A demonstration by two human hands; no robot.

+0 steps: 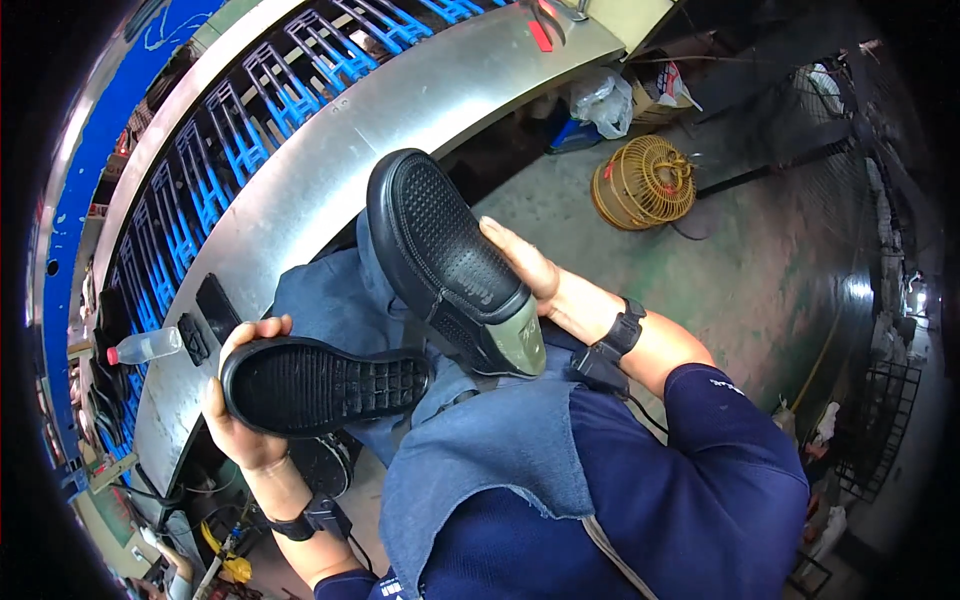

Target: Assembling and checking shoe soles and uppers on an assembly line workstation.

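Note:
My right hand (532, 268) grips a black slip-on shoe (440, 235) from its right side, thumb along the edge. The shoe has a dotted, stitched top and a rounded toe pointing away from me. A grey-green block (518, 335), which looks like a shoe last, shows at its heel end. In my left hand (240, 430) is a black ridged sole (325, 388), tread facing up, its fingers and thumb wrapped round the wide end. Whether an upper is joined beneath that sole is hidden. Both pieces are over my lap, the sole's narrow end close beside the shoe.
A curved metal bench (400, 105) runs ahead of me, with a row of blue racks (240, 150) behind it. On its left part are a clear bottle (150, 346) and a dark phone-like slab (217, 308). A yellow round cage-like basket (640, 182) stands on the floor to the right.

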